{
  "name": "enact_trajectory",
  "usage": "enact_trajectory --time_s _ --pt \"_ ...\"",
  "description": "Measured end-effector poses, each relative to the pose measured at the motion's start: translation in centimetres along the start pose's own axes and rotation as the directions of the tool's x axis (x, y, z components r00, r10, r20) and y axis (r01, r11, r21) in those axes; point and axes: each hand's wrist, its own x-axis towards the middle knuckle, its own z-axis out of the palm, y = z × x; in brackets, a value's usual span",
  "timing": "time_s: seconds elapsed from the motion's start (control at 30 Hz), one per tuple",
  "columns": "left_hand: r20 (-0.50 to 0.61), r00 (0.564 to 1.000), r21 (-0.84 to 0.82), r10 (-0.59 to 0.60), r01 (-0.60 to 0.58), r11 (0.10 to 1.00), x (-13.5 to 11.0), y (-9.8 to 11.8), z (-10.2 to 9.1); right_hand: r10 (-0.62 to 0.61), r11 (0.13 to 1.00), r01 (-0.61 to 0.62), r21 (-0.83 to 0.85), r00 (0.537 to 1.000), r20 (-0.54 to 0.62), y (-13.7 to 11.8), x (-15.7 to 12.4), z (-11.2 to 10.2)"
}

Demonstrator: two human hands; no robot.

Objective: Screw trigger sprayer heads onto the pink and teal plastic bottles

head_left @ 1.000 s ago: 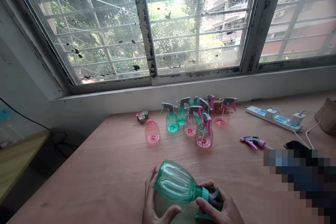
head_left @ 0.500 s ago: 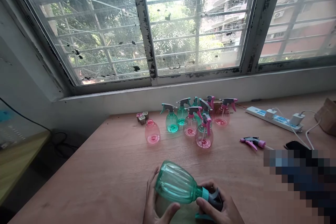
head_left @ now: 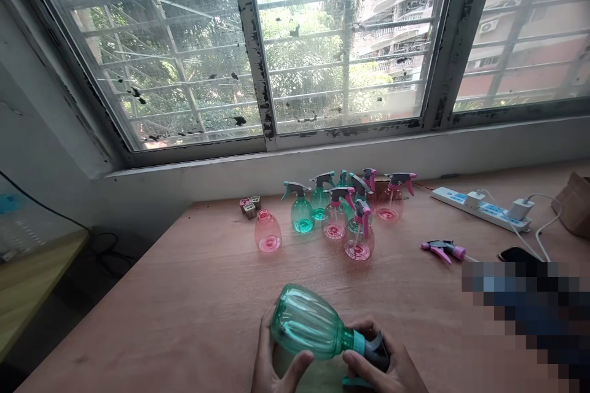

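Observation:
A clear green spray bottle lies tilted in both my hands at the table's near edge, base pointing up and left. My left hand cups its round body, thumb across the front. Fingers of my right hand are wrapped round the grey and teal spray head at the bottle's neck. A pink bottle body with no head stands alone further back. A loose pink and grey spray head lies on the table to the right.
Several pink and green spray bottles stand grouped near the window side of the wooden table. A white power strip with chargers and cables lies at the right, near a dark phone. Small cubes sit behind.
The green bottle has dropped slightly and turned a little in my hands. My left thumb has shifted along its body. Nothing else has moved.

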Motion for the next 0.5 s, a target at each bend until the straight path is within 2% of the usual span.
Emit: enact_trajectory --time_s 0.1,0.2,0.33,0.5 --pt "-0.024 0.999 0.009 -0.046 0.046 0.999 -0.06 0.44 0.00 -0.009 1.000 0.009 -0.011 1.000 0.014 -0.23 0.00 0.09" --pt "0.005 0.998 -0.001 -0.068 0.068 0.998 0.03 0.11 -0.02 -0.010 0.999 0.010 -0.037 1.000 -0.003 -0.12 0.09 0.00" --pt "0.040 0.998 0.011 -0.055 0.055 0.998 0.07 -0.43 -0.08 0.045 0.999 -0.045 0.016 0.999 0.000 0.27 0.16 -0.20" --pt "0.047 0.997 -0.015 -0.055 0.056 0.998 -0.09 0.15 -0.02 0.007 1.000 -0.007 -0.014 1.000 0.012 0.49 0.13 -0.33"
